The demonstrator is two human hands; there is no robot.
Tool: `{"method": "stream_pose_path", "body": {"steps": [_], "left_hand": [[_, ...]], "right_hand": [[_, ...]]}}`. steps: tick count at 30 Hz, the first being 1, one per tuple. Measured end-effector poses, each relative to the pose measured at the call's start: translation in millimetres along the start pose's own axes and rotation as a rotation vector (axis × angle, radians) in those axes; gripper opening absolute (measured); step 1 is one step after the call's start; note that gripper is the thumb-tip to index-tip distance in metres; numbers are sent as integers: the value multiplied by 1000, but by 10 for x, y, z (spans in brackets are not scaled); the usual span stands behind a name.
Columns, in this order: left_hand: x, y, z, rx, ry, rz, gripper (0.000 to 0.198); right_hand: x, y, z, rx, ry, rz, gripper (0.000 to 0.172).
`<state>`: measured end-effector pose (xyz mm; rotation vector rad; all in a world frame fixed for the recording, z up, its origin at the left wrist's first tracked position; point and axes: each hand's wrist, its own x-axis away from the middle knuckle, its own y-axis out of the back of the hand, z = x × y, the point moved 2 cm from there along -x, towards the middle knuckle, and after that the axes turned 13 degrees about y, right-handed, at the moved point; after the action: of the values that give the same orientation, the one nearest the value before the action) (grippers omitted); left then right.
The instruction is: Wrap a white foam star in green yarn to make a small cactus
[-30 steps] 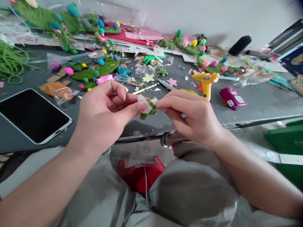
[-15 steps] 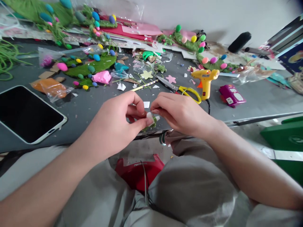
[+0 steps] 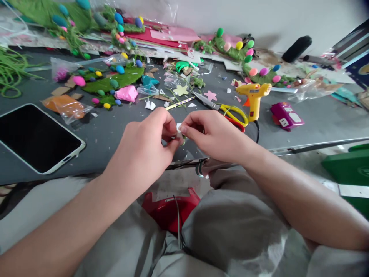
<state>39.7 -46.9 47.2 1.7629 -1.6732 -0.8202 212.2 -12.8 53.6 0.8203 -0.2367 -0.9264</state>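
Small green pc [image 3: 183, 142] is btwn your hands at ctr frame, by the near edge of the bench [image 3: 317, 132], mostly hidden. Your L hand [image 3: 147, 136] has it pinched btwn thumb & bent fingers; your R hand [image 3: 215, 130] is right beside it, fingers curled in, can't tell if they're gripping it too. White scrap [image 3: 178, 126] shows just behind, btwn your fingertips. Right of ctr: scissors [image 3: 213, 105] w/ yellow & red handles, then yellow glue gun [image 3: 253, 98], then purple pkg [image 3: 286, 115]. Above ctr: yellow star [image 3: 181, 90] & pink star [image 3: 210, 95]. Left: orange bag [image 3: 65, 105], black-screened device [image 3: 39, 140] below it. Upper left: green cord heap [image 3: 13, 71].
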Motion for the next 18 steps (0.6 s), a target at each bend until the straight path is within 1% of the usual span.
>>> {"method": "stream_pose_path", "body": {"steps": [3,7,10,15,18], "left_hand": [[-28,9,23,57,29,15,24],[-68,17,51,166,107,49,29],[-83,16,59,208,129,43,31],[-71,29,21,270,81,-3,35],[-47,51,-3,274,3,-72,35]], "right_hand": [[-31,-1,-5,-13,2,-26,19],[-34,6,5,-51,12,-45,19],[-11,23,18,-67,42,-68,19],[47,56,77,-40,88,-138,17],[70,71,106,-36,107,-147,16]]}}
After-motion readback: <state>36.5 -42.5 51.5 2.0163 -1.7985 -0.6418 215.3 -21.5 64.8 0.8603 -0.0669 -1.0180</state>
